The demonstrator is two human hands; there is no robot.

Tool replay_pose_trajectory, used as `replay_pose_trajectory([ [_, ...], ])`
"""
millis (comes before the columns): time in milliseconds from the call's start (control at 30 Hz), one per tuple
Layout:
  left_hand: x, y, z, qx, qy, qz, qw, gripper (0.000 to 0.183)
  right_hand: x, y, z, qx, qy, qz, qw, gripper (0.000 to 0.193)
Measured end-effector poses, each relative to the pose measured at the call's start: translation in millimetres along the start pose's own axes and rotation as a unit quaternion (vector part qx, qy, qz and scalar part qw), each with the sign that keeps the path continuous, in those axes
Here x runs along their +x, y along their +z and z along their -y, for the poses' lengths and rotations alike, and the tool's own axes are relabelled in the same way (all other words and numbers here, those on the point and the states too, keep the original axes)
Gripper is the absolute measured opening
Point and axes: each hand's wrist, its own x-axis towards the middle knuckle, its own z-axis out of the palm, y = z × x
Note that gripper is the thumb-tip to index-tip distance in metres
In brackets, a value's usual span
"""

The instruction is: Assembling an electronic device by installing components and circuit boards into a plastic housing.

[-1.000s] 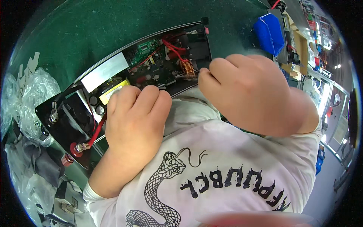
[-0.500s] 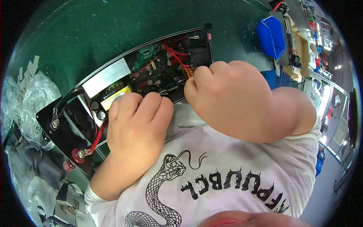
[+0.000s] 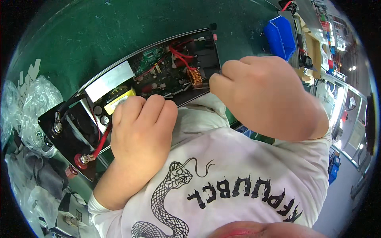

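Observation:
An open electronics case [image 3: 206, 55], long and black, lies slantwise on the table with its circuit board showing. Inside are a yellow-wrapped transformer [image 3: 119, 102], a copper-wound coil [image 3: 195, 77] and red wires [image 3: 180, 57]. My left hand [image 3: 141, 131] is closed over the case's near edge beside the transformer, its fingertips hidden. By the right end of the case, my right hand [image 3: 266, 97] has its fingers curled together near the corner. Whatever it may hold is out of sight behind the knuckles. Metal terminals [image 3: 84, 158] with cables stand on the left end plate.
Clear plastic bags [image 3: 39, 115] and a dark cloth [image 3: 43, 174] are heaped at the left. A blue bin [image 3: 279, 37] stands at the far right, beside a cardboard box [image 3: 313, 51]. The green table top [image 3: 158, 16] stretches behind the case.
My right hand has moved right, off the copper coil, which now shows fully. The case has shifted slightly left at its right end. My left hand stays at the near edge.

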Motion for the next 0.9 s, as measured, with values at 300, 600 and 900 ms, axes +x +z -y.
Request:
replay_pose_trajectory([
  [300, 12, -8, -14, 0.023, -0.011, 0.011, 1.0, 0.016, 9, 39, -15, 0.126, 0.168, -0.319, 0.924, 0.044],
  [600, 20, 4, -17, 0.004, -0.013, 0.05, 0.999, 0.017, 26, 66, -4, 0.273, 0.228, -0.247, 0.901, 0.066],
  [900, 26, 5, -20, -0.002, -0.019, 0.068, 0.997, 0.018, 28, 64, -21, 0.468, 0.183, -0.226, 0.834, 0.06],
])
